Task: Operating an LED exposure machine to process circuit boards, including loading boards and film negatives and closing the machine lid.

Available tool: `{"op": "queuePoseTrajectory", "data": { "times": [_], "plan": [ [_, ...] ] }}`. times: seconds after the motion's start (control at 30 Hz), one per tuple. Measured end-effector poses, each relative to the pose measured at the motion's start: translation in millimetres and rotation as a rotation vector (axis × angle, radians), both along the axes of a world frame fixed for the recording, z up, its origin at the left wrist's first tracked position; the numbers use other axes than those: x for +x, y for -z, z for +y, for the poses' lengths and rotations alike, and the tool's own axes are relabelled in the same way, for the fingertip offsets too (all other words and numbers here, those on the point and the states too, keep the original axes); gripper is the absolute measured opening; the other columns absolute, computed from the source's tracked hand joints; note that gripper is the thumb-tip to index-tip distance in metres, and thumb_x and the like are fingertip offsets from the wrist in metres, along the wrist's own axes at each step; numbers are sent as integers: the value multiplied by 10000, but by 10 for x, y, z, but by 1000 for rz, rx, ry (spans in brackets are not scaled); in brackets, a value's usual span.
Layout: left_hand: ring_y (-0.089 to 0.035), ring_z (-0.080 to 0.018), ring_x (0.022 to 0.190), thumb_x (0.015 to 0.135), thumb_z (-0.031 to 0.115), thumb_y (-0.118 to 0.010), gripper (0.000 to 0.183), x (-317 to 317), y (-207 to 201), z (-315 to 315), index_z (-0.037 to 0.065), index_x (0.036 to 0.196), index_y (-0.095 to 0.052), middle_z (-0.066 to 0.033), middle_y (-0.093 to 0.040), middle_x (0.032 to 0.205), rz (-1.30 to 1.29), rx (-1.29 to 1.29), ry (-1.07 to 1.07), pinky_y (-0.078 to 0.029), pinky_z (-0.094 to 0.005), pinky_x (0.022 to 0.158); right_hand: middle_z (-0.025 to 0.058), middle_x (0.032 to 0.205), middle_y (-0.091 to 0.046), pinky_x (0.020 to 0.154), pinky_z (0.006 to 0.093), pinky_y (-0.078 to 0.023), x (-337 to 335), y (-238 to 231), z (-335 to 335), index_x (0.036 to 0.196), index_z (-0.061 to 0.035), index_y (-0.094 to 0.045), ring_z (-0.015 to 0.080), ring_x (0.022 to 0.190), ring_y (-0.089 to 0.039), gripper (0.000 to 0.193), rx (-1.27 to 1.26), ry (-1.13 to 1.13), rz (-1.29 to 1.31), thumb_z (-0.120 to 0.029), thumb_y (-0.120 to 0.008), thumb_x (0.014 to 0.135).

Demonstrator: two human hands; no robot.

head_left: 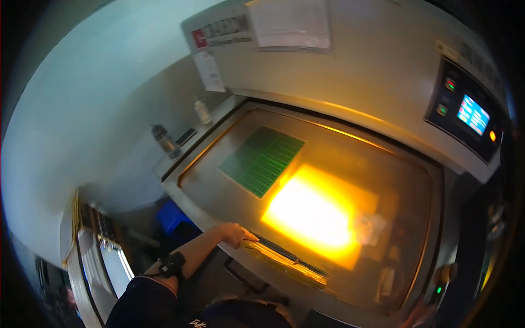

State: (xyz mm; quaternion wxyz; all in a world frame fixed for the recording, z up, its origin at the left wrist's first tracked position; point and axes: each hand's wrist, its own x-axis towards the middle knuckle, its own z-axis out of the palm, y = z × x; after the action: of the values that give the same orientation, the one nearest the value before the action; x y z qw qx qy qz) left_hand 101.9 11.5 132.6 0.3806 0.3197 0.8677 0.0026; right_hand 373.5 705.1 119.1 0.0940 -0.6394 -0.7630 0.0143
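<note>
My left hand is closed at the left end of a long dark bar along the front edge of the machine bed. Shiny yellow film-like material runs along the bar's near side. On the bed, under a clear sheet, lie a green gridded panel and, nearer, a panel glowing bright yellow-white whose detail is washed out. My right hand shows as a blur at the lower right, below a green-lit button. Its fingers cannot be made out.
The bed's frame surrounds the panels. A control box with a lit screen juts out at the right. On the left ledge stand a dark bottle, a phone-like object and a white bottle. A blue bin sits below.
</note>
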Motion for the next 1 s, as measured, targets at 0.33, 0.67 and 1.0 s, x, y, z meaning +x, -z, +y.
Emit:
{"op": "queuePoseTrajectory", "data": {
  "times": [0.33, 0.67, 1.0],
  "plan": [
    [-544, -340, 1255, 770, 141, -633, 768, 273, 126, -69, 273, 1494, -414, -60, -499, 1470, 151, 38, 18, -464, -455, 1016, 217, 1438, -468, 1064, 512, -387, 197, 193, -54, 1418, -23, -448, 430, 1275, -473, 619, 385, -226, 6, -336, -588, 903],
    [-394, -345, 1401, 851, 97, -545, 773, -467, -165, -1355, 274, 1550, -265, 8, -374, 1562, 81, -134, 125, -444, -474, 1055, 243, 1492, -381, 1090, 581, -307, 393, 1091, -3142, 1422, -17, -459, 470, 1327, -381, 523, 349, -798, -34, -335, -410, 1010],
    [-634, -388, 1074, 710, 50, -626, 754, -3546, -108, -1390, 157, 1440, -471, -219, -633, 1237, 212, -31, -92, -527, -440, 925, 251, 1542, -305, 1140, 572, -245, 1145, 1379, -6816, 1446, 7, -415, 461, 1410, -291, 620, -110, -243, 111, -396, -476, 979]
  ]
}}
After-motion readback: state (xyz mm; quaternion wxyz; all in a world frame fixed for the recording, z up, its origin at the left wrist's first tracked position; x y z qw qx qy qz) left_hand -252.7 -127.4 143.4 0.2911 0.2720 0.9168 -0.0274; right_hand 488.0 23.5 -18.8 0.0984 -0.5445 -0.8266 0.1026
